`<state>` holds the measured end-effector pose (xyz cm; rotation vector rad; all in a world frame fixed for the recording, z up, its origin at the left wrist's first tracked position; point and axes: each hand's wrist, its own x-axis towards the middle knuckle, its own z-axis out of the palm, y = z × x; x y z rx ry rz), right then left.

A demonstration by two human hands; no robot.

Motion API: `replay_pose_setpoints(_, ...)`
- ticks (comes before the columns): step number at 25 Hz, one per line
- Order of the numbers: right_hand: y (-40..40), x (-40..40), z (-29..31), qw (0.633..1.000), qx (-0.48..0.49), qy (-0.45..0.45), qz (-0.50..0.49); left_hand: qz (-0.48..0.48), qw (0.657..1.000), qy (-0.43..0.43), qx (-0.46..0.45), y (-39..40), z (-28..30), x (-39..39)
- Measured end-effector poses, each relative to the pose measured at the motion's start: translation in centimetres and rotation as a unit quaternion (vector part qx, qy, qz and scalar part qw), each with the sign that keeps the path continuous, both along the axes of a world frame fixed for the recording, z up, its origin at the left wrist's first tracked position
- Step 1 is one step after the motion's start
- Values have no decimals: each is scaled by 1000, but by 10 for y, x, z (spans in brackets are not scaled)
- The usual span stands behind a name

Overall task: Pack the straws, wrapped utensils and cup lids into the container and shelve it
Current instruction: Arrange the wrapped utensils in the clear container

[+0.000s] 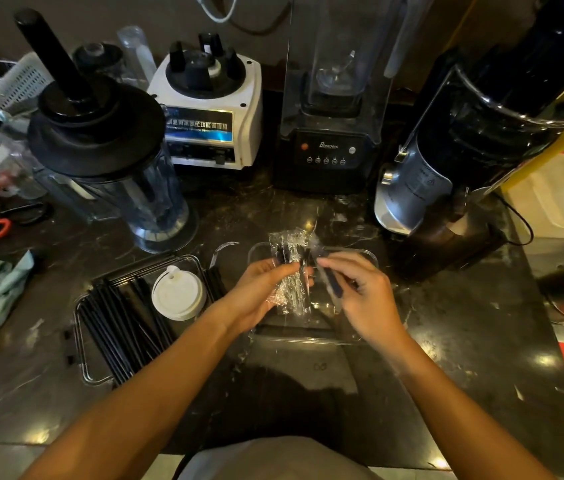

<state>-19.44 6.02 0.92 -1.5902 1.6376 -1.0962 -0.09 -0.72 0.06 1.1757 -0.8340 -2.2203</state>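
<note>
Two hands (308, 289) around wrapped utensils (291, 271) above clear container (367, 258).

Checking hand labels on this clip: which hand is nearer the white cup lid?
Left. The left hand holds wrapped utensils just right of the white cup lid; the right hand is farther right, beyond the left hand.

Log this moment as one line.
left hand: holds wrapped utensils | right hand: holds one | straws, lids: in container
</note>
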Motion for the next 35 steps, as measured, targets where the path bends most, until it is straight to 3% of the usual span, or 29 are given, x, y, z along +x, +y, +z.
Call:
replay_pose_setpoints(6, 10, 9, -4, 998, 65, -15, 2, -24, 1000, 8, -11, -2, 4, -8)
replay_pose_setpoints(12, 2, 15, -2, 971, 91, -193, -111, -19, 1000, 8, -2, 0, 8, -18)
replay_pose_setpoints(16, -1, 14, 3, 936, 114, -314, -108, -11, 1000, -19, -8, 0, 11, -21)
replay_pose_setpoints(25, -4, 23, -2, 946, 171, -250, -116, -23, 999, 40, 14, 1, 0, -21)
replay_pose_setpoints(31, -3, 24, -11, 969, 188, -112, -112, 5, 1000, -19, -22, 8, 1, -31)
replay_pose_setpoints(35, 3, 22, -12, 953, 250, -170, -35, 0, 1000, 5, -7, 6, 1, -34)
